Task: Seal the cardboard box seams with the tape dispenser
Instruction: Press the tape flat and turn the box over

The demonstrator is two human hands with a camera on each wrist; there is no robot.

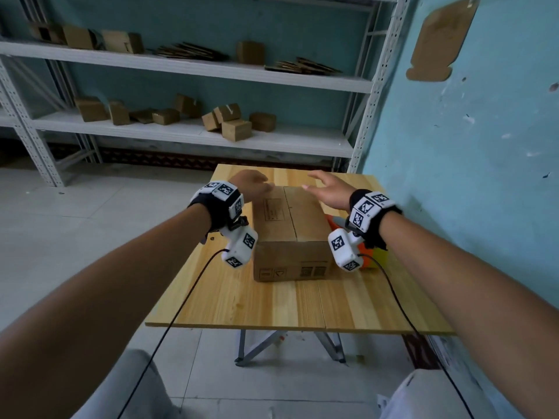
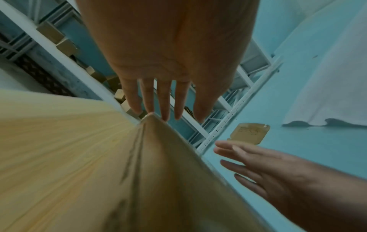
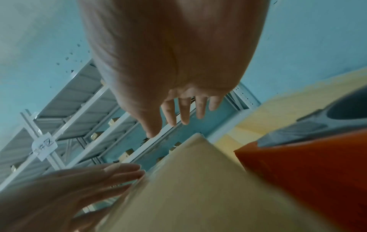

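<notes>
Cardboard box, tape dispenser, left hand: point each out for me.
cardboard box [image 1: 292, 216], head view, on its top face.
tape dispenser [image 3: 301, 169], right wrist view, on its orange body.
left hand [image 1: 249, 184], head view, on the back of the hand.

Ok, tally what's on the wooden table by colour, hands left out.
Brown: 1, the cardboard box.
Orange: 1, an item to the right of the box, mostly hidden; it looks like the tape dispenser, but I cannot confirm that.
Total: 2 on the table.
</notes>
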